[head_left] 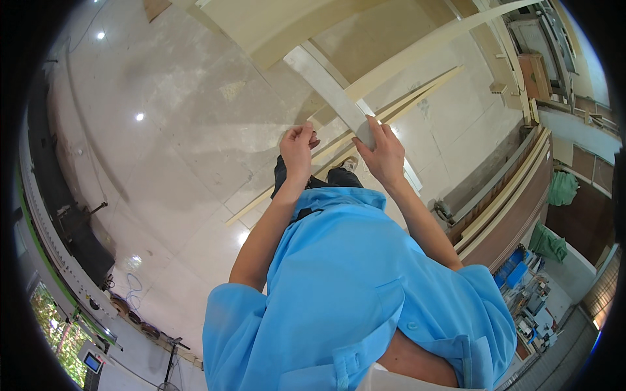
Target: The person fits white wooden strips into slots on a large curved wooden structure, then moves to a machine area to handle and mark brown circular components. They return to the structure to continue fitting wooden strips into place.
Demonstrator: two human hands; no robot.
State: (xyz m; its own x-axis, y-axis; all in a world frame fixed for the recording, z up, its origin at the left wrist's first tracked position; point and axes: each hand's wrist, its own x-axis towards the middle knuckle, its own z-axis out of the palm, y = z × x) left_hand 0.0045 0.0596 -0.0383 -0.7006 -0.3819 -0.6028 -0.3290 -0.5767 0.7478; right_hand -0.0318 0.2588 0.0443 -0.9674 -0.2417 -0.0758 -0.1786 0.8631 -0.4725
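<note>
My right hand (383, 155) is closed around the near end of a whitish flat strip (329, 91), with the thumb on one side and the fingers on the other. The strip runs away from me toward the upper left, over pale boards. Left of it, my left hand (300, 148) is raised with its fingers curled together. Whether something small sits in that pinch cannot be made out. A long pale-yellow board (433, 47) crosses behind the strip toward the upper right.
Large pale panels (277, 29) lie ahead at the top. Thin wooden strips (420, 94) rest on the tiled floor (195, 130). Stacked long boards (512, 195) stand at the right, near a cluttered tool area (531, 313). A long dark machine (65, 195) lines the left.
</note>
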